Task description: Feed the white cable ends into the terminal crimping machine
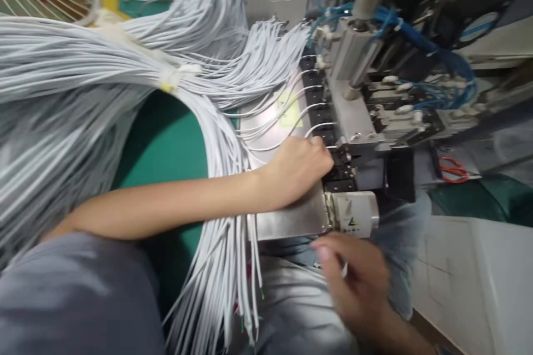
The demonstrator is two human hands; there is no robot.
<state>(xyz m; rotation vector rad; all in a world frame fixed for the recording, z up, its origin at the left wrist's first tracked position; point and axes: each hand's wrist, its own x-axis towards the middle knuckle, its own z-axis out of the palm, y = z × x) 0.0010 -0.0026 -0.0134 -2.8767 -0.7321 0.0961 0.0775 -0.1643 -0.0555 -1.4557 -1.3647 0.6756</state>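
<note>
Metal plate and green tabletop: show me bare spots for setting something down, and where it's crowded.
Bare: the green tabletop between the white cables and the left forearm; the metal plate between the left hand and its near edge. Crowded: the plate's far end, under cables, and the black fixtures by the left hand.

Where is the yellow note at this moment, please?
In the head view, the yellow note lies on the metal plate, slightly right of centre, beneath several white wires and just beyond the left hand.
</note>
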